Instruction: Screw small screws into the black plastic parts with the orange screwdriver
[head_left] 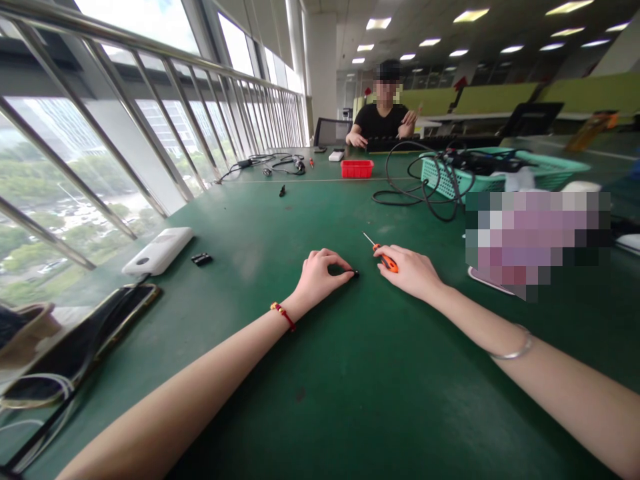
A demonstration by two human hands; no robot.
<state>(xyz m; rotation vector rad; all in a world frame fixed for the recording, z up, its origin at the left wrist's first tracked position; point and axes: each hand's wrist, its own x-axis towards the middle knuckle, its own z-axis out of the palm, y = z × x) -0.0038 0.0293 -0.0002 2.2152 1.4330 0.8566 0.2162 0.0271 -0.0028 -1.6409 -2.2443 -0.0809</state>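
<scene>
My left hand (324, 275) is closed, thumb and fingertips pinching a small black piece (356, 273) at the green tabletop (280, 373). What kind of piece it is cannot be made out at this size. To its right, my right hand (411, 270) is wrapped round the orange and black handle of a screwdriver (387, 260). The screwdriver's thin metal shaft points away and to the left, its tip apart from the black piece. Some black parts (201, 259) lie left of my left hand, and another small black part (283, 191) is farther off.
A white power bank (159, 251) and a phone (80, 347) with cables lie at the left. A red bin (357, 169), coiled cables and a teal basket (550, 170) stand toward the back. Across the table sits a person (383, 120). A metal railing runs along the left.
</scene>
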